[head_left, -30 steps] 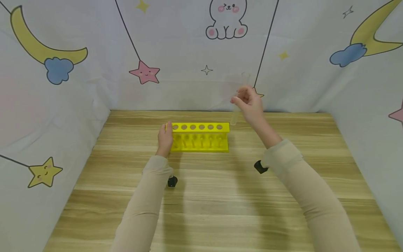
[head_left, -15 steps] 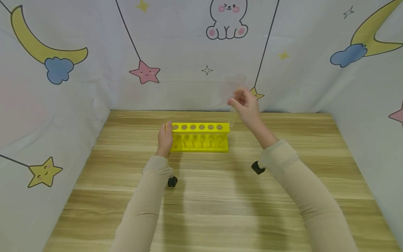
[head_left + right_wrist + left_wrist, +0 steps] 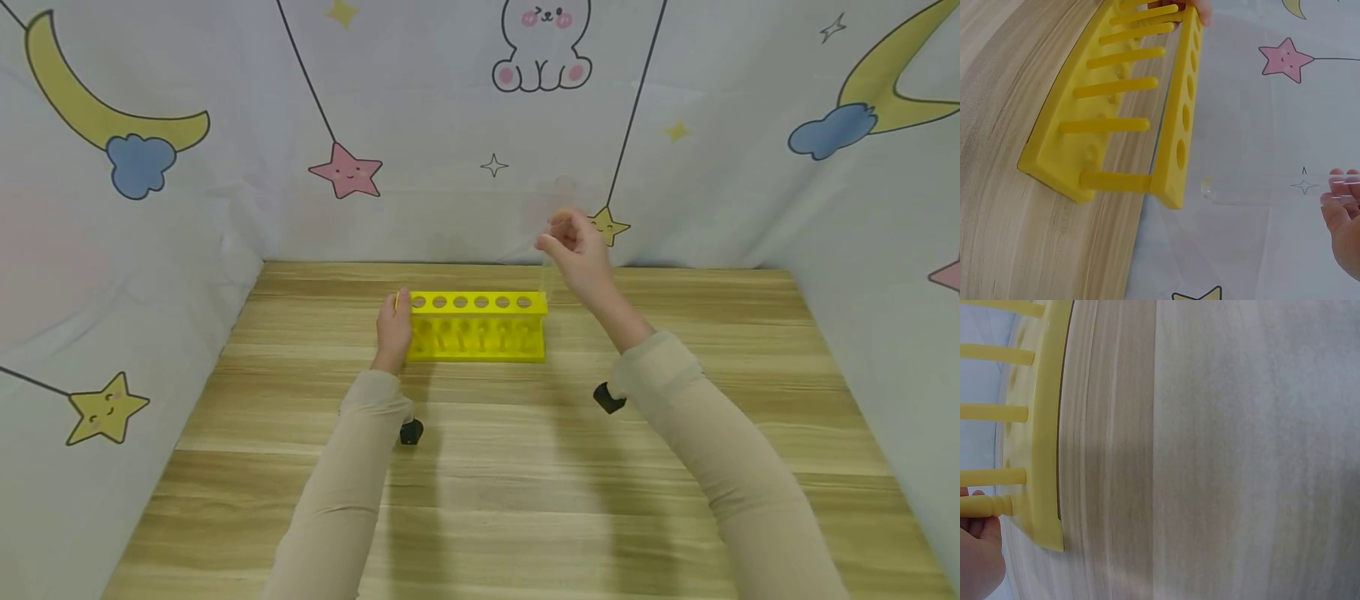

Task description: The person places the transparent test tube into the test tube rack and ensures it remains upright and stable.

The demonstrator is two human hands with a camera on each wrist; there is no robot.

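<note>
A yellow test tube rack stands upright on the table, with a row of round holes along its top and a row of pegs below. My left hand grips its left end; in the left wrist view the fingers close round the end post. Up behind the rack's right end, my right hand pinches a clear test tube between thumb and fingers. The right wrist view shows the tube's rounded lower end a short way above the top bar, near the end hole.
The wood-grain table reaches back to a white cloth wall printed with stars, moons and a white animal. Similar cloth walls close off the left and right sides. Black wrist-camera mounts stick out below both cuffs.
My right hand has moved left with the test tube, whose lower end now overlaps the rack's right end in the head view. My left hand and the rack have stayed in place.
</note>
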